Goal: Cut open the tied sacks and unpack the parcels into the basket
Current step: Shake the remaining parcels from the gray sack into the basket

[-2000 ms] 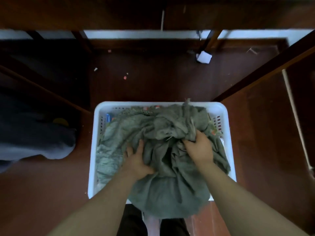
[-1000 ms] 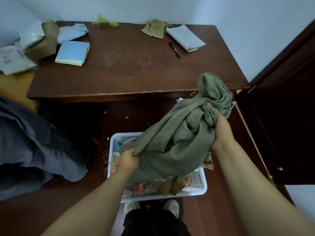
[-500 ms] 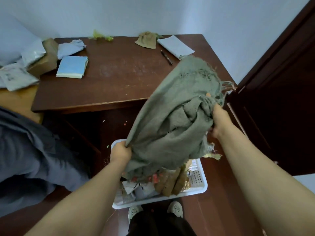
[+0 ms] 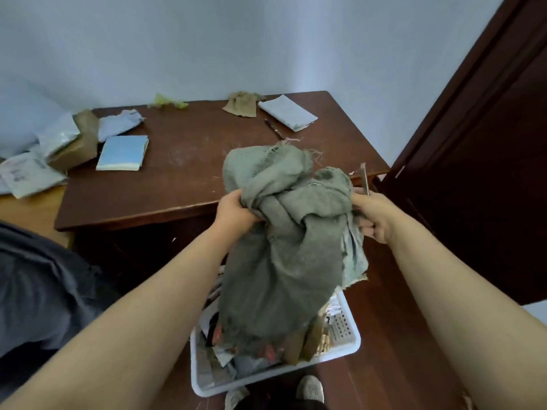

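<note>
The left hand (image 4: 236, 211) grips a bunched fold of the grey-green coarse woven sack (image 4: 281, 247), its fingers curled tight into the cloth. The right hand (image 4: 370, 216) clutches the opposite side of the same bundle, fingers wrapped round a fold. Between the two grips the sack is crumpled into a lump, with frayed threads sticking up from its top edge. Below the grips it hangs limp, and its lower edge lies on the contents of the white perforated plastic basket (image 4: 343, 347).

The basket sits on the floor directly beneath the hands. Mixed paper and plastic parcels (image 4: 225, 355) fill it, partly hidden by the hanging cloth. A thin grey metal blade (image 4: 364, 179) stands up just above the right hand; how it is held cannot be told.

Beyond the grips stands a dark brown wooden table (image 4: 192, 179). On it lie a pale blue notebook (image 4: 122, 153) far left of the left hand, a dark pen (image 4: 273, 129), a white folded packet (image 4: 287, 112) and a tan cloth scrap (image 4: 241, 103). A dark brown door (image 4: 479, 173) rises right of the right hand. Two light shoes (image 4: 309, 389) show under the basket's near rim.
</note>
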`<state>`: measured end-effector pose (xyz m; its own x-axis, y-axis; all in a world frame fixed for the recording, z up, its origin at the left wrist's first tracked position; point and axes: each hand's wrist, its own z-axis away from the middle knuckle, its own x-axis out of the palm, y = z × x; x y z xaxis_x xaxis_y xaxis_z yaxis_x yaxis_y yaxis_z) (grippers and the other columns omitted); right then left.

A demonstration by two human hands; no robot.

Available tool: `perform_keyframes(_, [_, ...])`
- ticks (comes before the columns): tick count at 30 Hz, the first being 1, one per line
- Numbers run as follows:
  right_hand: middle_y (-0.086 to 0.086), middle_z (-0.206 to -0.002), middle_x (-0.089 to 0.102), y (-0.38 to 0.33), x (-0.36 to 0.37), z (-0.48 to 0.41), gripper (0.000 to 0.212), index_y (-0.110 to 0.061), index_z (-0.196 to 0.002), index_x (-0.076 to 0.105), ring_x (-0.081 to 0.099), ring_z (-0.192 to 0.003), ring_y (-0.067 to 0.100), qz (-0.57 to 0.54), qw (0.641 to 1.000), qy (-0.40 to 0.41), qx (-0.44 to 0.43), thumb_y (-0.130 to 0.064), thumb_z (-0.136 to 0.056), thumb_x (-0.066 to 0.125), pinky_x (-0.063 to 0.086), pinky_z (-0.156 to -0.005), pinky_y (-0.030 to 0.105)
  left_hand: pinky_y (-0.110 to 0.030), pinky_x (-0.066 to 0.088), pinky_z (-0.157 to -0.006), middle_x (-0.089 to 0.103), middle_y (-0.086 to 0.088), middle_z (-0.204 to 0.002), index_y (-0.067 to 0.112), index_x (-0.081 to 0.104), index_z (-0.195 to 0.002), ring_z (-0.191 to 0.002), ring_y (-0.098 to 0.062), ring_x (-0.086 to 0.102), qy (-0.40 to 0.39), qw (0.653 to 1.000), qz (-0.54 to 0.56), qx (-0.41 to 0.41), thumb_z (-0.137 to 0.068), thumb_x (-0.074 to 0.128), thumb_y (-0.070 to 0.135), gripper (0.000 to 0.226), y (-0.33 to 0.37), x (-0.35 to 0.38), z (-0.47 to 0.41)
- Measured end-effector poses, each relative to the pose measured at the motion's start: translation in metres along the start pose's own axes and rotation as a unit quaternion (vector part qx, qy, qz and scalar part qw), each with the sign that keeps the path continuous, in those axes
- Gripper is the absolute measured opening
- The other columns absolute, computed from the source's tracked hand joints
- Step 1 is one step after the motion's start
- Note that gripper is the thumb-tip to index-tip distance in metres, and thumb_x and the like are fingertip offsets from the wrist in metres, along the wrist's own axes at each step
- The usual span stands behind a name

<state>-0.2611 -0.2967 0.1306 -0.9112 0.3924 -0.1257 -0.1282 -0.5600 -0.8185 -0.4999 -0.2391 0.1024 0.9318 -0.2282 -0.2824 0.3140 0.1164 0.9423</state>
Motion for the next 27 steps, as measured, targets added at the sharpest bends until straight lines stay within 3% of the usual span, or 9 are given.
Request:
perform_keyframes(5, [-0.001,-0.062,0.051,0.008,-0.036,0.002,0.041,-0.014,-0.114,0.066,0.036,-0.039,0.008,0.148,0.976,0.156,-0.026,-0.008,-0.075,0.077,0.027,-0.038,0.02,-0.028,0.056,-0.061,0.067,-0.008,-0.087,0.004,0.064,-0.097,-0.084,-0.023,0.065,0.079,0.98,0.173,-0.056,-0.082,0.062,-0.009,0.02,0.03,-0.028,-0.002])
perform_keyframes(8, [-0.015,-0.06,0.057,-0.002,-0.018,0.009,0.058,-0.015,-0.122,0.061,0.05,-0.041,-0.005,0.126,0.975,0.041,-0.18,0.011,-0.072,0.073,0.037,-0.041,0.006,-0.029,0.058,-0.062,0.067,-0.009,-0.082,0.004,0.064,-0.085,-0.076,-0.021,0.065,0.058,0.97,0.228,-0.059,-0.083,0.056,-0.015,0.021,0.049,-0.024,0.002])
perform_keyframes(10, [-0.017,-0.082,0.064,-0.012,0.003,0.018,0.061,-0.011,-0.121,0.059,0.06,-0.062,-0.012,0.104,0.962,-0.073,-0.242,0.016,-0.068,0.073,0.044,-0.056,0.003,-0.038,0.057,-0.072,0.068,-0.01,-0.08,0.004,0.064,-0.081,-0.077,-0.024,0.066,0.04,0.964,0.257,-0.053,-0.082,0.053,-0.018,0.024,0.061,-0.016,0.004])
perform_keyframes(13, [-0.005,-0.078,0.064,-0.021,0.02,0.016,0.028,0.006,-0.098,0.066,0.059,-0.064,0.0,0.131,0.947,-0.078,-0.284,0.017,-0.072,0.071,0.051,-0.062,0.018,-0.033,0.059,-0.063,0.072,-0.006,-0.076,0.004,0.066,-0.084,-0.073,-0.02,0.069,0.032,0.961,0.275,-0.027,-0.082,0.057,-0.016,0.021,0.079,-0.01,0.01])
perform_keyframes(15, [0.003,-0.072,0.062,-0.03,0.011,0.005,0.007,0.006,-0.08,0.067,0.056,-0.067,0.013,0.114,0.954,-0.016,-0.278,0.012,-0.077,0.065,0.048,-0.06,0.029,-0.03,0.058,-0.065,0.071,-0.007,-0.091,0.001,0.066,-0.1,-0.084,-0.021,0.069,0.038,0.978,0.206,-0.008,-0.078,0.069,-0.008,0.024,0.085,-0.016,0.013])
perform_keyframes(18, [0.003,-0.066,0.06,-0.059,-0.014,-0.002,0.022,-0.013,-0.066,0.06,0.056,-0.062,0.019,-0.027,0.955,0.107,-0.275,0.006,-0.074,0.056,0.048,-0.056,0.029,-0.003,0.046,-0.06,0.06,0.0,-0.11,0.002,0.056,-0.119,-0.088,-0.006,0.057,0.075,0.997,-0.006,0.028,-0.073,0.078,0.001,0.051,0.093,-0.039,0.014])
perform_keyframes(20, [-0.001,-0.062,0.055,-0.071,-0.023,0.0,0.024,-0.017,-0.064,0.056,0.053,-0.057,0.01,-0.043,0.934,0.142,-0.324,0.004,-0.074,0.051,0.044,-0.053,0.022,-0.006,0.042,-0.068,0.057,0.004,-0.11,0.007,0.055,-0.124,-0.098,-0.009,0.054,0.065,0.993,-0.092,0.04,-0.072,0.08,0.005,0.058,0.099,-0.05,0.017])
perform_keyframes(24, [0.003,-0.069,0.061,-0.059,-0.033,-0.008,0.016,-0.015,-0.069,0.064,0.058,-0.071,0.022,0.211,0.936,0.095,-0.266,-0.001,-0.076,0.059,0.048,-0.065,0.031,-0.029,0.045,-0.08,0.062,0.003,-0.101,0.017,0.063,-0.1,-0.099,-0.017,0.054,-0.087,0.959,-0.259,-0.076,-0.07,0.08,-0.001,0.039,0.1,-0.05,0.031])
perform_keyframes(27, [-0.001,-0.057,0.052,-0.076,-0.04,-0.005,0.031,-0.02,-0.056,0.056,0.053,-0.061,0.02,0.101,0.94,0.124,-0.302,0.004,-0.073,0.048,0.043,-0.056,0.028,-0.027,0.049,-0.058,0.067,-0.001,-0.077,0.015,0.066,-0.076,-0.078,-0.021,0.059,-0.125,0.934,-0.302,-0.146,-0.071,0.078,-0.003,0.023,0.105,-0.064,0.035])
